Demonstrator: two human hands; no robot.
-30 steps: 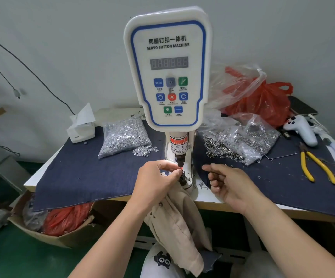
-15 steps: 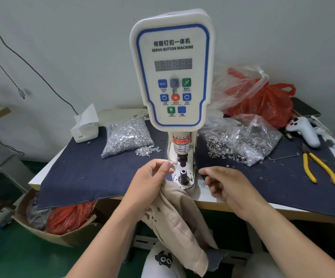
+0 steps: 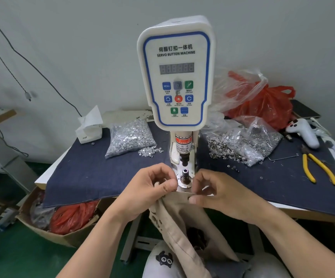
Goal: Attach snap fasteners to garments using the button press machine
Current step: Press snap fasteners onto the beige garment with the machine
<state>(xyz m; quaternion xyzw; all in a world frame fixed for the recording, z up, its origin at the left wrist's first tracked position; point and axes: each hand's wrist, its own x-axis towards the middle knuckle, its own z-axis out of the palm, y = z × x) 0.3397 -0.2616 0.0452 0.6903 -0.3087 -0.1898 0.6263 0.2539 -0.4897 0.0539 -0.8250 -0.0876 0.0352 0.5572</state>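
Both hands (image 3: pixel 154 189) (image 3: pixel 220 194) masking garment (image 3: pixel 182 221) edge.

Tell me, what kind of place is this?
Probably a small garment workshop. A press labelled "servo button machine" stands on the table, bags of metal snaps lie beside it, and both hands hold a beige garment at its base.

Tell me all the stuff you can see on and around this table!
Button machine: one, white with blue trim, table centre.
Denim cloth: dark blue, covering the table.
Bag of silver studs: one, left of machine.
Bag of snap rings: one, right of machine.
Red plastic bag: one, back right.
Tissue box: one, white, back left.
Pliers: one, yellow handles, far right.
White controller: one, far right.
Cardboard box: one, brown, floor left.
Beige garment: one, hanging below the press.
Left hand, right hand: each pinching the garment.
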